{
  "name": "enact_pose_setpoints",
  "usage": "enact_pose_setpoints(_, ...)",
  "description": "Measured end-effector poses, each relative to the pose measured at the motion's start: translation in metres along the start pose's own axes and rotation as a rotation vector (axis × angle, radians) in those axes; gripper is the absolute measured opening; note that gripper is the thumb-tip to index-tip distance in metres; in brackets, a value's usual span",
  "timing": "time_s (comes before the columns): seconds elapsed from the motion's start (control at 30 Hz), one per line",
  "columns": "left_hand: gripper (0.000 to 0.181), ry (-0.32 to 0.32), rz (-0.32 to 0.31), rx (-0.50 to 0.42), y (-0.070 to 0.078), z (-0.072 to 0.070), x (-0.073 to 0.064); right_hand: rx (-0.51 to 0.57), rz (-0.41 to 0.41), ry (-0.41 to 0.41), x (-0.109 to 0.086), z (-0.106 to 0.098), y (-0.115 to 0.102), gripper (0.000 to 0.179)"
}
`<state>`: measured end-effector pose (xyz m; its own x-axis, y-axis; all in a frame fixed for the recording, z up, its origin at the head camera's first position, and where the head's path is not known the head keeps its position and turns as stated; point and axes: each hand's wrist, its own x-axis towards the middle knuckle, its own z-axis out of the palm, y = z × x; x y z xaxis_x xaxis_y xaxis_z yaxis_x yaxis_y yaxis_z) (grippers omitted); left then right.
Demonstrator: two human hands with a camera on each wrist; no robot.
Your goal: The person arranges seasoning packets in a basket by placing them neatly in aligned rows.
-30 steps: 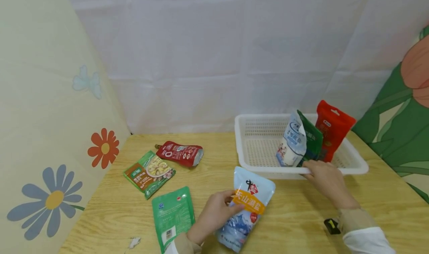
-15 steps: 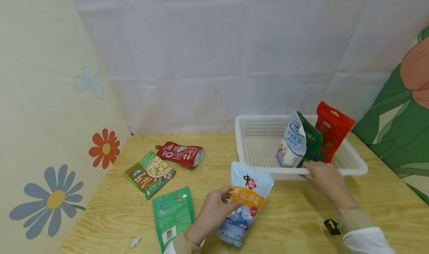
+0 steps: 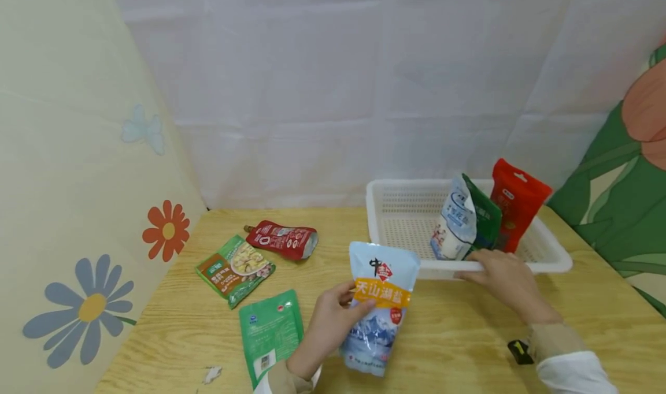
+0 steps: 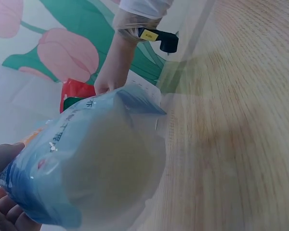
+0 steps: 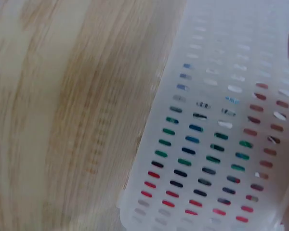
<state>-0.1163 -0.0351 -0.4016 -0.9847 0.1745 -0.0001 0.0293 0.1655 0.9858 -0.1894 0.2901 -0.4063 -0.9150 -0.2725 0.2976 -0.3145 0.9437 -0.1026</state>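
The left hand point(image 3: 333, 319) holds a light-blue plastic pouch with an orange band and a mountain picture point(image 3: 382, 324), its thumb across the front. The right hand point(image 3: 504, 281) grips the front rim of a white perforated plastic basket point(image 3: 403, 197). Inside, toward the right, lean a pale blue-and-white pouch point(image 3: 454, 223), a dark green packet point(image 3: 486, 215) and a glossy red packet point(image 3: 517, 203). On the pale wooden table point(image 3: 171, 330), at left, lie a dark red spouted pouch point(image 3: 281, 239), a green-and-brown sachet point(image 3: 236, 270) and a flat green pouch point(image 3: 273, 330).
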Motion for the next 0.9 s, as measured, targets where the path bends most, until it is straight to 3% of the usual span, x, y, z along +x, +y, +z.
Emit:
enact_pose_setpoints(0.13,0.052,0.007,-0.006,-0.018,-0.001,-0.001,-0.001,0.087,-0.018,0.083,-0.003,0.002,0.000,0.061)
enact_pose_setpoints(0.3,0.052,0.013,-0.016,-0.064,-0.001,-0.002,-0.002,0.251,-0.160,0.479,-0.014,0.009,-0.030,0.059)
enact_pose_setpoints(0.37,0.054,0.022,-0.019,-0.070,-0.001,-0.002,-0.002,0.332,-0.218,0.602,-0.019,0.012,-0.053,0.058)
enact_pose_setpoints(0.4,0.055,0.027,-0.022,-0.072,0.000,-0.002,-0.002,0.390,-0.227,0.610,-0.021,0.012,-0.065,0.053)
enact_pose_setpoints(0.47,0.057,0.037,-0.022,-0.077,0.000,-0.003,-0.002,0.554,-0.186,0.499,-0.027,0.012,-0.089,0.038)
enact_pose_setpoints(0.53,0.057,0.043,-0.018,-0.087,0.000,-0.003,-0.003,0.743,-0.085,0.264,-0.033,0.010,-0.108,0.036)
enact_pose_setpoints(0.63,0.054,0.037,0.000,-0.117,-0.001,-0.002,-0.004,0.949,0.082,-0.130,-0.037,0.008,-0.126,0.052)
enact_pose_setpoints(0.7,0.052,0.025,0.014,-0.141,0.000,-0.001,-0.005,1.048,0.122,-0.317,-0.036,0.010,-0.132,0.065)
enact_pose_setpoints(0.8,0.049,0.005,0.021,-0.169,0.001,0.000,-0.007,1.150,0.153,-0.455,-0.035,0.013,-0.137,0.074)
enact_pose_setpoints(0.9,0.048,-0.003,0.018,-0.171,0.002,0.001,-0.007,1.193,0.203,-0.492,-0.035,0.015,-0.140,0.071)
